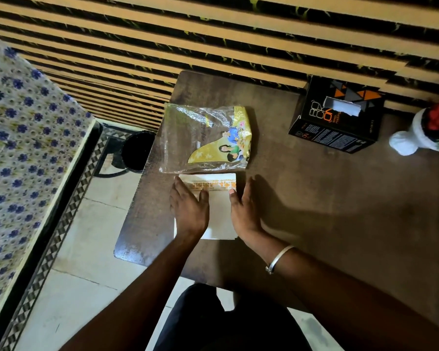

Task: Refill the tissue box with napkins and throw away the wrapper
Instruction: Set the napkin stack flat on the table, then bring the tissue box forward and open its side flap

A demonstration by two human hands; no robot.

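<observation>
Open and straight-fingered, the left hand and right hand flanked the napkin stack; squeezed loosely toward the tissue box at two o'clock, sheets could spill.

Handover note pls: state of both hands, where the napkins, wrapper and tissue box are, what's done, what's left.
Left hand: fingers straight, flat on the left side of the napkin stack.
Right hand: fingers straight, against the stack's right edge.
Wrapper: looks empty, lying on the table just beyond the stack.
Tissue box: far right by the wall, one white sheet at its slot.
Black bin: on the floor left of the table.
Done: napkins out of wrapper.
Left: load the stack into the box, bin the wrapper.
</observation>
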